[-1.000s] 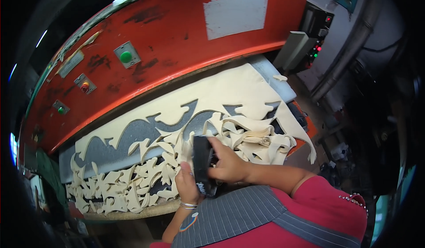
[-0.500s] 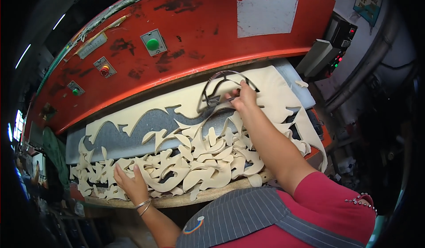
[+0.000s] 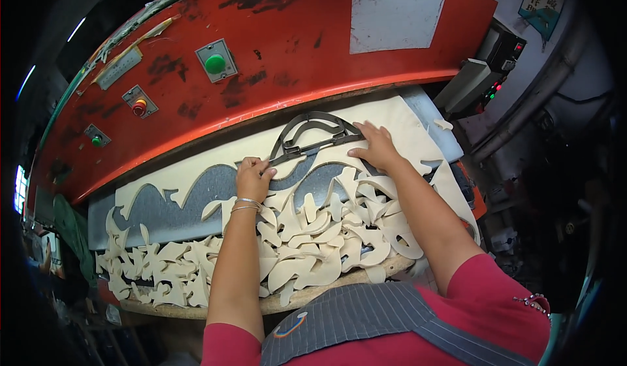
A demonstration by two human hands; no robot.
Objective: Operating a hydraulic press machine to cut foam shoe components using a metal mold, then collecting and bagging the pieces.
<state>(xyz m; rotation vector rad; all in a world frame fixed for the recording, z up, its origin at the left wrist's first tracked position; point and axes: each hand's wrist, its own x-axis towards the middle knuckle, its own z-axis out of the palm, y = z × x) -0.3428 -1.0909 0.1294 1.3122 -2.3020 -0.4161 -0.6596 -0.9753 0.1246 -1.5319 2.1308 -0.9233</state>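
A dark metal cutting die [image 3: 292, 150], with a curved outer band and an inner loop, lies across the cream sheet [image 3: 385, 112] near its cut, wavy edge. My left hand [image 3: 253, 182] pinches the die's left end. At the other end, my right hand [image 3: 380, 149] has its thumb and fingers around the die's tip. Below the sheet's edge a grey cutting board [image 3: 212, 186] shows through. Cream offcuts [image 3: 313, 261] are heaped in front of both hands, between my forearms and to either side.
A red press beam [image 3: 281, 52] spans the back, bearing a large green button [image 3: 215, 64] and a red knob [image 3: 139, 107]. A control box [image 3: 480, 79] with lit lamps stands at right. The table's wooden front edge [image 3: 294, 299] runs close to my apron.
The die has come down from a raised, tilted position onto the sheet. My left hand has moved from the offcuts up and right to the die's left end; my right hand has shifted slightly right.
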